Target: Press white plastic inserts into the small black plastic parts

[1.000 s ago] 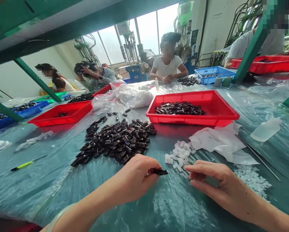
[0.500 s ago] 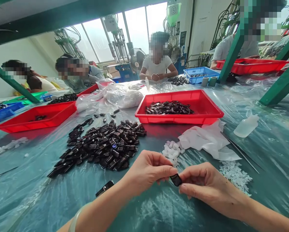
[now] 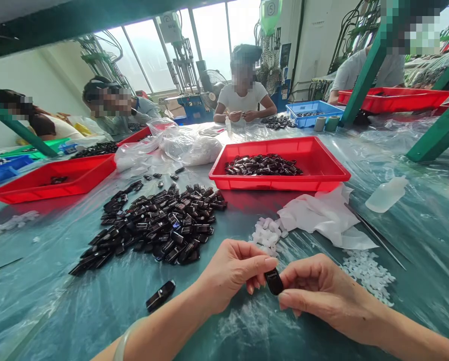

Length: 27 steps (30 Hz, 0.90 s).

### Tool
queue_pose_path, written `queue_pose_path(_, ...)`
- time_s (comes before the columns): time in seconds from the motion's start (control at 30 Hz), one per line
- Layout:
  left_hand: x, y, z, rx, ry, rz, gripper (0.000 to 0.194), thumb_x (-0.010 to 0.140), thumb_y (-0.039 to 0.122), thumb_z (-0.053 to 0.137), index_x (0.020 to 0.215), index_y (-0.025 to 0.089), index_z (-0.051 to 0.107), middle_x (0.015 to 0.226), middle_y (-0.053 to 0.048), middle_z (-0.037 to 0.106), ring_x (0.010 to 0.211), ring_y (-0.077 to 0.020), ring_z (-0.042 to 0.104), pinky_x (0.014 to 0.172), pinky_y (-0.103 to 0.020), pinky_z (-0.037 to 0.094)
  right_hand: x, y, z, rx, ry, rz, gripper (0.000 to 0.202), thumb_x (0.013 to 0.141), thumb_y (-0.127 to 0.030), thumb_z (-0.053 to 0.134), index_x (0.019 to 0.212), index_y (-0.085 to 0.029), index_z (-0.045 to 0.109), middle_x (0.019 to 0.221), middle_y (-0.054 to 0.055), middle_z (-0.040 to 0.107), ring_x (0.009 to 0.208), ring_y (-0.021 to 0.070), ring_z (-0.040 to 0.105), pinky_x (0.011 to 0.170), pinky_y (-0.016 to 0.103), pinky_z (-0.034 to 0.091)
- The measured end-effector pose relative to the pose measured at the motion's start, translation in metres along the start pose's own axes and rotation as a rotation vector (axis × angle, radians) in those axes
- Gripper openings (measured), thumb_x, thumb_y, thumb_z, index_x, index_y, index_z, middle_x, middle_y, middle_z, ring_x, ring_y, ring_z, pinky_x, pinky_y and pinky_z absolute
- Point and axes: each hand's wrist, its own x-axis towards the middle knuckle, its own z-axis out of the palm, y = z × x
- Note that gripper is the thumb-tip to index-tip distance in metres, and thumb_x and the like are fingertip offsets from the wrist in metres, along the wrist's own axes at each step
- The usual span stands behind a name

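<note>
Between my two hands, above the film-covered table, is a small glossy black plastic part [image 3: 273,282] with rounded ends. My left hand [image 3: 235,271] pinches its upper end between thumb and fingers. At its lower right edge, the thumb and fingertips of my right hand [image 3: 314,287] grip it too. One similar black part [image 3: 160,296] lies alone beside my left forearm. A large heap of such black parts [image 3: 168,220] spreads over the table to the left. Beyond my hands are small translucent white pieces [image 3: 267,234], and more tiny white pieces [image 3: 369,273] lie right of my right hand.
A red tray [image 3: 333,173] holding black parts stands ahead; another red tray [image 3: 92,183] is at left. Tweezers [image 3: 377,235], a crumpled white sheet [image 3: 314,215] and a translucent bottle [image 3: 386,194] lie to the right. Several people sit around the table. Green posts [image 3: 371,65] rise at right.
The black part has been turned between my fingers, so its broad glossy face now shows more. Both hands stay in nearly the same place, and the view has shifted slightly.
</note>
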Motion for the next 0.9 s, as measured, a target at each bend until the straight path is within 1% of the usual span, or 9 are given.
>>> queue_pose_path(0.07, -0.0003, -0.0005, 0.0009, -0.003, 0.000, -0.002, 0.028, 0.061, 0.037, 0.072, 0.058, 0.011, 0.062, 0.045, 0.001, 0.053, 0.039, -0.0045, 0.043, 0.038, -0.015, 0.032, -0.0002, -0.0013, 0.0000, -0.012, -0.003, 0.005, 0.014, 0.073, -0.024, 0.058, 0.064, -0.013, 0.061, 0.052, -0.004, 0.044, 0.053, 0.0076, 0.036, 0.049, 0.020, 0.029)
queue_pose_path(0.23, -0.0015, -0.0034, 0.0022, 0.007, -0.027, -0.009, 0.028, 0.061, 0.036, 0.072, 0.054, 0.011, 0.060, 0.044, 0.001, 0.052, 0.039, -0.0045, 0.041, 0.038, -0.016, 0.031, -0.0005, -0.0007, -0.0001, -0.015, 0.002, 0.005, 0.014, 0.073, -0.024, 0.057, 0.065, -0.014, 0.062, 0.054, -0.003, 0.045, 0.054, 0.0086, 0.039, 0.052, 0.021, 0.032)
queue_pose_path(0.33, -0.0024, -0.0047, 0.0025, 0.043, -0.043, -0.001, 0.031, 0.064, 0.037, 0.070, 0.051, 0.011, 0.059, 0.044, 0.001, 0.051, 0.038, -0.0038, 0.039, 0.039, -0.017, 0.031, -0.0004, 0.0022, 0.0000, -0.026, 0.000, -0.009, 0.013, 0.074, -0.023, 0.056, 0.067, -0.014, 0.062, 0.055, -0.003, 0.044, 0.054, 0.0083, 0.037, 0.051, 0.021, 0.032)
queue_pose_path(0.43, -0.0029, -0.0046, 0.0027, 0.060, -0.041, 0.003, 0.032, 0.065, 0.039, 0.068, 0.052, 0.011, 0.059, 0.044, 0.001, 0.050, 0.038, -0.0042, 0.040, 0.039, -0.017, 0.031, -0.0007, 0.0038, 0.0003, -0.035, -0.008, -0.008, 0.012, 0.075, -0.022, 0.055, 0.071, -0.014, 0.063, 0.056, -0.003, 0.043, 0.055, 0.0081, 0.035, 0.052, 0.021, 0.031)
queue_pose_path(0.63, -0.0030, -0.0040, 0.0022, 0.046, -0.060, 0.016, 0.035, 0.069, 0.042, 0.065, 0.056, 0.010, 0.062, 0.046, 0.001, 0.050, 0.040, -0.0042, 0.041, 0.039, -0.015, 0.031, -0.0019, 0.0008, 0.0005, -0.031, -0.010, 0.003, 0.013, 0.074, -0.022, 0.055, 0.069, -0.013, 0.063, 0.055, -0.003, 0.044, 0.054, 0.0081, 0.035, 0.051, 0.021, 0.031)
queue_pose_path(0.9, -0.0028, -0.0041, 0.0003, 0.053, -0.087, 0.018, 0.036, 0.072, 0.044, 0.061, 0.069, 0.008, 0.067, 0.049, 0.000, 0.051, 0.043, -0.0046, 0.042, 0.039, -0.014, 0.033, -0.0010, -0.0029, -0.0003, 0.048, -0.007, 0.003, 0.012, 0.072, -0.021, 0.057, 0.066, -0.013, 0.063, 0.058, -0.001, 0.054, 0.055, 0.0085, 0.046, 0.054, 0.020, 0.037)
